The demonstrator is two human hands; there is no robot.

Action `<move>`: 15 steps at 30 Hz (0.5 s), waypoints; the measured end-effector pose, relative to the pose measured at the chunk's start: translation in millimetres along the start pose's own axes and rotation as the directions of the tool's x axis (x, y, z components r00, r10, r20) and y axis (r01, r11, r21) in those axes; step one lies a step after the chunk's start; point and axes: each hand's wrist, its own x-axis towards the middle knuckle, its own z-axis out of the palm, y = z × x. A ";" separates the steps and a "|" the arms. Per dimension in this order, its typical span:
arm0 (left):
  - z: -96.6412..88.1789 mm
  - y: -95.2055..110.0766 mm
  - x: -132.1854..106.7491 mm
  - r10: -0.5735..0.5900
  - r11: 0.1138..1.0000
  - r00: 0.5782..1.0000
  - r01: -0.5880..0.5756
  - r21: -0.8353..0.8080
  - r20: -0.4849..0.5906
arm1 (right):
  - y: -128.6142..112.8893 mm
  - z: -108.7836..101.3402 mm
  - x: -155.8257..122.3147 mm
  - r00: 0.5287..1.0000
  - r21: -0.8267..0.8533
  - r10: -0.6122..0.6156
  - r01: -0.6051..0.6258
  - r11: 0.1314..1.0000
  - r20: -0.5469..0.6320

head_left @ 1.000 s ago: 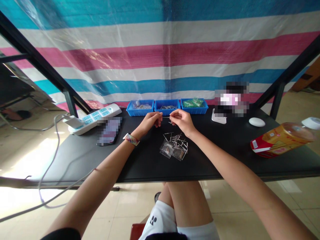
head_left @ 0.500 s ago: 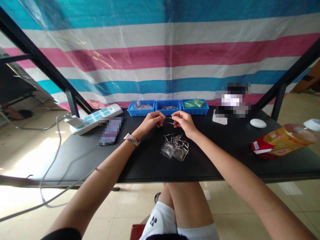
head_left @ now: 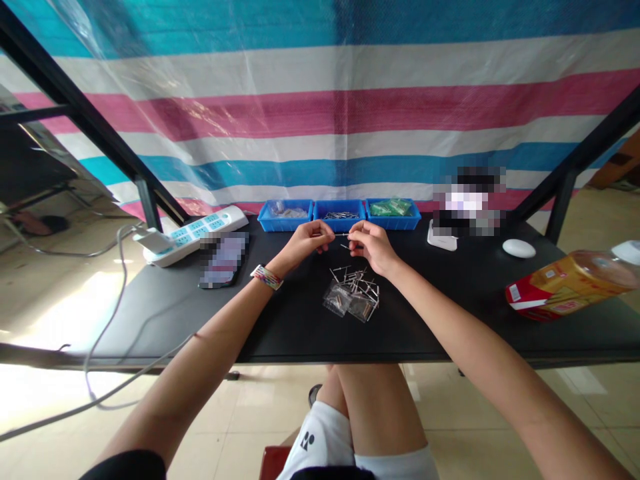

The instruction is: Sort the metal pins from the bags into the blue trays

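Above the black table, my left hand (head_left: 309, 241) and my right hand (head_left: 373, 245) are close together with fingertips pinched. A thin silver pop rivet (head_left: 341, 235) runs level between them, its two ends in my fingertips. A second thin metal pin (head_left: 345, 247) sticks out to the left from under my right hand's curled fingers. Just below the hands lies a loose pile of silver pop rivets (head_left: 356, 280). Two small clear plastic bags (head_left: 338, 298) with little metal parts inside rest against the pile's near side.
Behind my hands stand three blue bins: clear bags in the left bin (head_left: 286, 225), metal pins in the middle bin (head_left: 339, 226), green packets in the right bin (head_left: 393, 223). A power strip (head_left: 203, 230) and phone (head_left: 225, 260) lie left; a bottle (head_left: 570, 283) stands right.
The view has shifted slightly, so everything appears a little further right. Both hands keep the same pinch on the pop rivet.
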 end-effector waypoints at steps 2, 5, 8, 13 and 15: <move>0.5 1.0 -0.8 -0.006 0.999 1.000 0.006 -0.031 -0.005 | -0.7 0.3 4.1 0.999 0.004 -0.038 0.038 0.999 -0.020; 1.1 2.6 -1.9 -0.029 0.994 0.999 0.027 -0.106 -0.014 | -2.7 -2.0 14.7 0.992 0.023 -0.098 0.100 0.995 -0.084; 0.7 3.3 -1.9 -0.049 0.989 0.999 0.047 -0.137 -0.011 | -3.3 -11.5 24.9 0.988 -0.082 -0.114 0.105 0.991 -0.104; 0.5 4.2 -1.7 -0.060 0.991 0.998 0.057 -0.120 -0.023 | 2.4 -29.0 25.4 0.942 -0.606 -0.336 0.274 0.747 0.012; 1.2 4.7 -2.0 -0.068 0.992 0.997 0.065 -0.110 -0.023 | 6.0 -28.2 20.9 0.921 -0.745 -0.359 0.346 0.571 0.152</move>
